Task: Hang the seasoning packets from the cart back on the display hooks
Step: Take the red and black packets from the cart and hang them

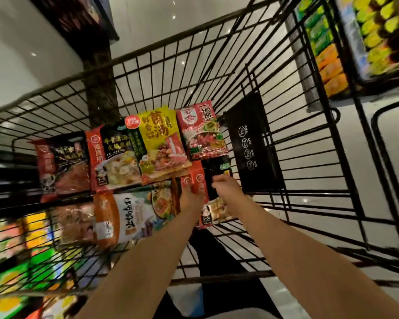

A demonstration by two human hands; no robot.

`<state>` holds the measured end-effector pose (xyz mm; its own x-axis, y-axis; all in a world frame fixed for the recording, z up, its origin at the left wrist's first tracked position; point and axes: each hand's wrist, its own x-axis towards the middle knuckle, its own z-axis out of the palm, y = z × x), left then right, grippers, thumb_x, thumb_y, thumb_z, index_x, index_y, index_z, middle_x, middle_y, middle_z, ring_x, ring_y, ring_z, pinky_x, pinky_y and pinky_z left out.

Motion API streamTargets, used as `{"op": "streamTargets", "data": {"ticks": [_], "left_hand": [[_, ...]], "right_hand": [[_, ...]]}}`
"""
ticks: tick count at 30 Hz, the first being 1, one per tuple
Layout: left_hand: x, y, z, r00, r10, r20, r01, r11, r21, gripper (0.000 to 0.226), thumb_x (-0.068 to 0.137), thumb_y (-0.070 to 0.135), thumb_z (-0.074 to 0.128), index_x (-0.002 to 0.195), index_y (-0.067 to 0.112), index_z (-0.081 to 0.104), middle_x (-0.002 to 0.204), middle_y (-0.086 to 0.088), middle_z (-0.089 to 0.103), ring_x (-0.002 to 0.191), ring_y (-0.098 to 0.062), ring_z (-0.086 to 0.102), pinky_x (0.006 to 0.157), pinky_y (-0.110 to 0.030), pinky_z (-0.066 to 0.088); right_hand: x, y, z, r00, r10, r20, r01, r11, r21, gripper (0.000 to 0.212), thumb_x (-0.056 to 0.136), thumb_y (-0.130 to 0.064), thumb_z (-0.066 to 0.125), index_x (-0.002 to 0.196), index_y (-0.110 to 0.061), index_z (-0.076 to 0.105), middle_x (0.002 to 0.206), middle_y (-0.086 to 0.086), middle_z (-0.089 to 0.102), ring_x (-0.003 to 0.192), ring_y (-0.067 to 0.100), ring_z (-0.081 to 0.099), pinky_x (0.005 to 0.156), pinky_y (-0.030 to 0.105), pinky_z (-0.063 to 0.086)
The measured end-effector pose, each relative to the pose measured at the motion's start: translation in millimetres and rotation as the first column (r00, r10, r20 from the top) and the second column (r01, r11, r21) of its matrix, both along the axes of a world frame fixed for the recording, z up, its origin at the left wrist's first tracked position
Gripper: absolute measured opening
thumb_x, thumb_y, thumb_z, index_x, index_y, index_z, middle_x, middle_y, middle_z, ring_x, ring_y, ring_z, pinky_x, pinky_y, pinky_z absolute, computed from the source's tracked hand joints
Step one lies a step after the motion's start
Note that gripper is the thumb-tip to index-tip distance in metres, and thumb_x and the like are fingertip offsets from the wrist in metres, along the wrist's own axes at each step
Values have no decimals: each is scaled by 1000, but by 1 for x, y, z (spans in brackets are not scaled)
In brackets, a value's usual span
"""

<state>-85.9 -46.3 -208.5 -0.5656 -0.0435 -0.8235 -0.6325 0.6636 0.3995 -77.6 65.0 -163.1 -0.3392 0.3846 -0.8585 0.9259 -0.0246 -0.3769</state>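
Both bare forearms reach from the bottom edge down into the black wire shopping cart [217,72]; left hand [190,199] curls its fingers over the top edge of a red-and-black seasoning packet [207,180] near the cart's right side; right hand [226,187] sits on the same packet's dark upper part, fingers bent, looks like a pinch but blur hides the tips, cannot tell for certain; that packet lies flat on the cart floor, touching the black plastic child-seat flap [251,143] side; other packets spread across the cart floor: yellow mushroom-soup packet [157,137] in the middle, overlapping a red-and-black packet with a soup picture [115,157] to its left; dark red packet [62,164] farthest left; red-and-white packet [200,132] just right of the yellow one, upper right of the pile; white-and-orange packet [127,217] nearer the camera, left of the left forearm, with a brownish clear-wrapped packet [76,224] beside it; all lie flat, several overlapping; pale glossy floor [32,38] shows through the wire; shelf of green and orange goods [327,49] at upper right, blurred; blurred colourful stock [21,261] at lower left outside the cart.
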Motion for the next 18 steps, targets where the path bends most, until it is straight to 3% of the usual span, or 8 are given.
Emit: {"op": "streamTargets", "data": {"ticks": [3,7,10,12,13,15,18], "left_hand": [[0,-12,16,999,32,-14,-32,999,44,47,106,27,51,152,20,44,130,-12,66,109,-36,64,79,-34,46],[-11,-37,40,990,42,-135,-26,993,117,21,106,23,51,127,19,54,108,-5,67,77,-21,60,57,-31,43],[-20,-58,56,977,123,-173,-90,978,189,24,105,37,54,127,27,50,118,-6,67,87,-22,66,62,-32,53],[-22,-67,69,975,173,-136,-140,965,221,39,103,42,59,136,32,43,121,1,65,88,-14,64,58,-25,53],[-23,-71,71,976,188,-108,-157,957,245,50,99,44,65,140,35,38,122,6,63,91,-12,64,62,-25,57],[-26,-77,70,977,186,-104,-161,964,212,72,91,45,76,148,34,33,128,4,64,103,-19,65,84,-44,61],[-30,-77,59,972,214,-101,-195,967,166,70,91,38,77,148,31,37,128,-1,66,106,-24,66,92,-53,58]], "right_hand": [[3,2,2,998,-65,-26,67,996,61,43,92,-10,61,134,-19,58,132,9,62,108,24,64,88,35,55],[2,3,14,997,-60,-37,64,994,92,76,97,-25,65,160,-27,22,155,9,39,141,32,43,111,43,43],[-5,-5,25,992,-99,-84,92,992,-85,63,105,-29,55,161,-27,24,160,5,39,142,28,44,111,40,41],[-10,-14,33,993,-63,-97,49,989,-139,61,108,-31,50,162,-24,23,165,2,30,149,27,34,116,41,36],[-12,-18,35,994,-40,-101,24,988,-155,62,108,-32,49,163,-22,21,168,2,24,152,27,29,119,42,33],[-15,-25,29,997,-16,-82,0,982,-188,60,109,-35,46,163,-20,22,169,2,21,154,26,25,120,42,30],[-17,-20,10,997,-62,-47,52,981,-186,46,110,-33,44,154,-21,41,151,6,48,133,26,49,106,38,42]]}}
